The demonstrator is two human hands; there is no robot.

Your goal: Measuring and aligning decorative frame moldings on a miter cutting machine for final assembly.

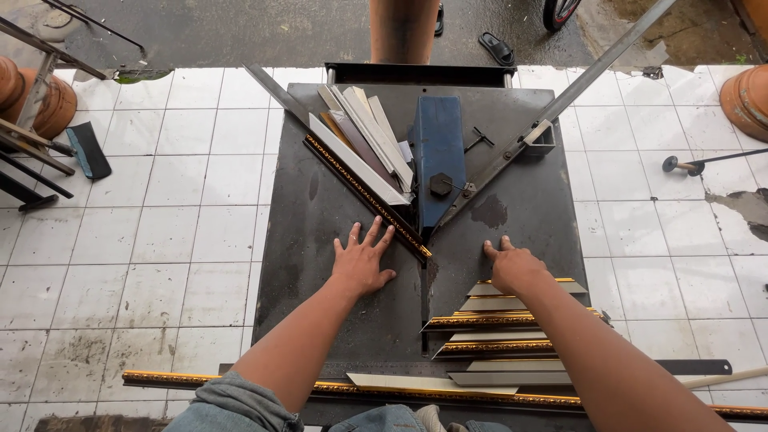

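My left hand (362, 258) lies flat with fingers spread on the dark metal table (312, 232), its fingertips just short of a long black-and-gold frame moulding (364, 194) that runs diagonally along the left guide. My right hand (513, 266) rests on top of a stack of cut moulding pieces (488, 324) with mitred ends, fingers curled over the topmost piece. Between the hands, further back, stands the blue cutter block (438, 152) at the apex of the V-shaped guides.
Several pale offcut strips (368, 136) lie behind the left guide. A metal rail (592, 76) extends far right. A long gold moulding (240, 382) lies across the near edge. Clay pots (748, 100) stand on the white tiled floor; a dark tool (86, 150) lies left.
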